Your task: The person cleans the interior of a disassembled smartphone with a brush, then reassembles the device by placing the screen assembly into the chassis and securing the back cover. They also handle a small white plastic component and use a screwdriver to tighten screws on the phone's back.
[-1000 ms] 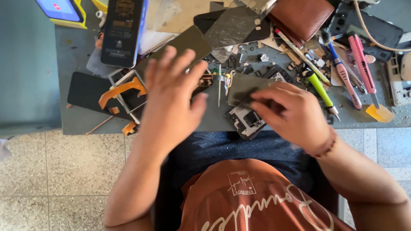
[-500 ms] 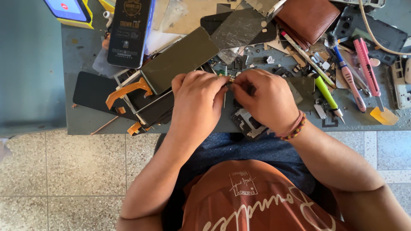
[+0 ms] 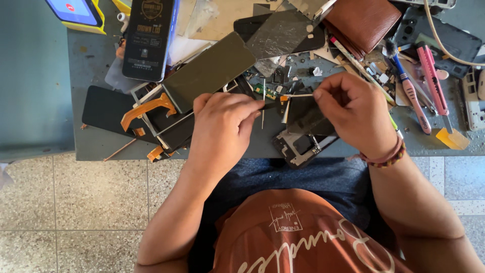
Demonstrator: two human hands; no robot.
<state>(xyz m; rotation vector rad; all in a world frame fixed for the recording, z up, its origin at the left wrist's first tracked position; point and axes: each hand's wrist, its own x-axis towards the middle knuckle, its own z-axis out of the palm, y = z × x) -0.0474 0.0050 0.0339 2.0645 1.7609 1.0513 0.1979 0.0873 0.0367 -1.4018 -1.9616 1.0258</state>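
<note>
**Two hands at a cluttered repair bench**

Nearest us, a dark phone frame [image 3: 298,146] lies at the table [image 3: 91,146] edge. Above it, our left hand [image 3: 222,126] pinches a dark thin tool [image 3: 270,106]; our right hand [image 3: 353,114] pinches a thin pale strip [image 3: 298,95], fingers narrow. Farther off lie a dark screen panel [image 3: 207,71] and a brown wallet [image 3: 361,20].

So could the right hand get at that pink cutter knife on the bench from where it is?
Probably yes. The right hand is beside the cutter, which lies uncovered on top of the clutter, but its fingers are pinching a thin white strip, which it would need to drop.
</note>
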